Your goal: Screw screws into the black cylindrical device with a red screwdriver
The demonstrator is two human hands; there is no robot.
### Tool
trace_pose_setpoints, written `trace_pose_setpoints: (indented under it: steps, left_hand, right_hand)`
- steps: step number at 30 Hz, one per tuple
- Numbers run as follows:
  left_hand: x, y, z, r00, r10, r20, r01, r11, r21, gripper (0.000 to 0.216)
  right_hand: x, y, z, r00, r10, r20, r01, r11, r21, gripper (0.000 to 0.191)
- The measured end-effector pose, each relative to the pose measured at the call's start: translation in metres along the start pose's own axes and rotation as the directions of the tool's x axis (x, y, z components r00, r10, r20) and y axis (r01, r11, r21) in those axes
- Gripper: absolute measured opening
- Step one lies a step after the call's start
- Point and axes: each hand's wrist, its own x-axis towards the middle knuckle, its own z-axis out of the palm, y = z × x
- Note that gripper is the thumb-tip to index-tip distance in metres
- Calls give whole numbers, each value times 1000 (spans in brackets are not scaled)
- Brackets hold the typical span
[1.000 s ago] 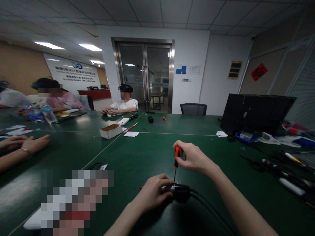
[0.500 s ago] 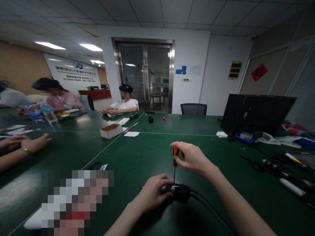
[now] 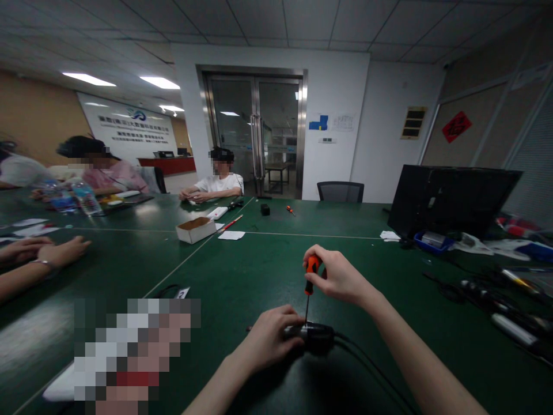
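My left hand (image 3: 268,338) is closed around a small black device (image 3: 317,336) with a cable, pressing it onto the green table (image 3: 242,271). My right hand (image 3: 339,276) pinches the orange and black handle of a small screwdriver (image 3: 310,279). The screwdriver stands upright, its thin shaft pointing down into the top of the black device. A black cable runs from the device toward the lower right.
A co-worker's hands (image 3: 47,253) rest on the table at the left. Other people sit at the far side. A small cardboard box (image 3: 195,229), papers and another screwdriver (image 3: 290,210) lie further back. A black monitor (image 3: 449,199) and cables and tools (image 3: 496,300) fill the right.
My right hand's fingers have shifted slightly on the screwdriver handle, which stays upright over the device. My left hand has not moved.
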Motion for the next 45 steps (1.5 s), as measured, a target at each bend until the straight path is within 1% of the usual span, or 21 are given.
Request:
trace_pose_setpoints:
  steps: [3, 6, 10, 14, 18, 22, 25, 27, 29, 33, 35, 40, 45]
  left_hand:
    - [0, 2, -1, 1000, -6, 5, 6, 1000, 4, 26]
    - [-1, 2, -2, 1000, -11, 7, 10, 1000, 1, 27]
    - [-1, 1, -1, 1000, -5, 9, 5, 1000, -4, 28]
    - [0, -1, 0, 1000, -8, 8, 8, 1000, -2, 30]
    - [0, 0, 0, 1000, -4, 3, 4, 1000, 7, 29]
    - [0, 1, 0, 1000, 2, -7, -2, 1000, 5, 28]
    - [0, 1, 0, 1000, -3, -10, 3, 1000, 16, 27]
    - [0, 1, 0, 1000, -4, -6, 4, 1000, 17, 26]
    - [0, 1, -1, 1000, -5, -1, 5, 1000, 17, 27]
    - [-1, 2, -2, 1000, -5, 2, 5, 1000, 19, 29]
    - [-1, 2, -2, 1000, -2, 4, 1, 1000, 13, 29]
    - [-1, 1, -2, 1000, -3, 4, 3, 1000, -1, 30]
    - [-1, 2, -2, 1000, 0, 0, 0, 1000, 0, 29]
  right_hand:
    - [0, 0, -3, 999, -46, 25, 46, 999, 17, 27]
    - [0, 0, -4, 997, -68, 34, 68, 997, -21, 34]
    - [1, 0, -1, 999, -38, 31, 39, 999, -20, 33]
    - [2, 2, 2, 1000, -18, -7, 18, 1000, 16, 25]
    - [1, 2, 2, 1000, -6, -18, 6, 999, 40, 34]
    - [0, 0, 0, 1000, 3, 8, -4, 999, 46, 25]
    - [0, 0, 0, 1000, -16, 12, 16, 1000, -24, 19]
    - [1, 0, 2, 1000, -21, -11, 19, 993, -119, 25]
    - [1, 2, 3, 999, -23, -24, 19, 987, -161, 31]
    - [2, 5, 4, 1000, -17, -10, 17, 999, -44, 39]
    - [2, 5, 3, 1000, -6, -10, 6, 1000, -3, 41]
    - [1, 3, -1, 1000, -24, -6, 24, 1000, 20, 32]
    - [1, 2, -5, 999, -39, -8, 39, 999, 30, 31]
